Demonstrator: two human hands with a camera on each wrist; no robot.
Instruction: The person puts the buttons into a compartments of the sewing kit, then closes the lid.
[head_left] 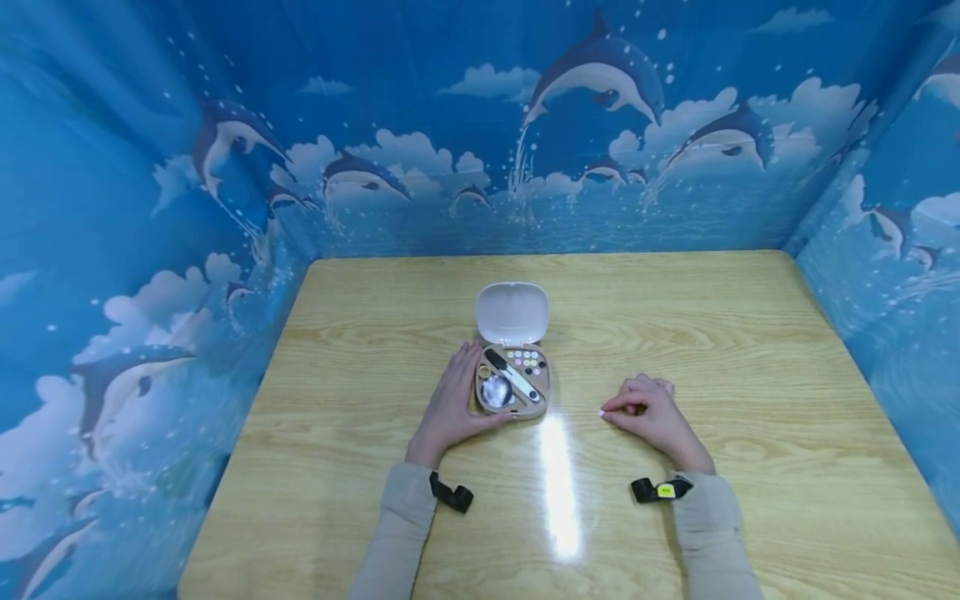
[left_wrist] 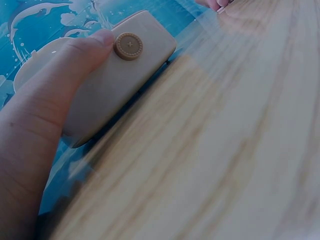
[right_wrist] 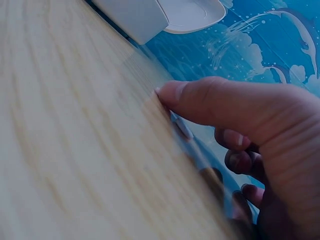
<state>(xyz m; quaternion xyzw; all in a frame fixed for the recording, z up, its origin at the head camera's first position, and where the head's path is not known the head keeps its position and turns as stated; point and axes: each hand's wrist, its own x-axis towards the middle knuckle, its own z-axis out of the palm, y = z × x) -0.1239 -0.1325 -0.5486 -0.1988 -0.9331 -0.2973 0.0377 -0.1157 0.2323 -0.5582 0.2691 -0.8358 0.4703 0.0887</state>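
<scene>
An open sewing kit case point(head_left: 546, 392) sits on the table with its white lid point(head_left: 513, 312) tipped back. Inside are several small buttons point(head_left: 527, 355), a black-and-white snipper-like tool point(head_left: 519, 382), a shiny round piece point(head_left: 496, 391) and a small gold-coloured ring point(head_left: 483, 372). My left hand point(head_left: 453, 400) grips the case, fingers along its left side and thumb across the front. In the left wrist view the thumb reaches beside a round brown clasp point(left_wrist: 128, 46). Right of the case, my right hand point(head_left: 648, 412) pinches a tiny white piece point(head_left: 602, 413) between thumb and forefinger, low over the table; its kind is too small to tell.
The wood-patterned table point(head_left: 360, 333) spreads around the case, with a bright light reflection at the front. Blue dolphin-print curtains point(head_left: 420, 192) hang behind and at both sides. A black strap with a small camera point(head_left: 452, 494) is on each wrist.
</scene>
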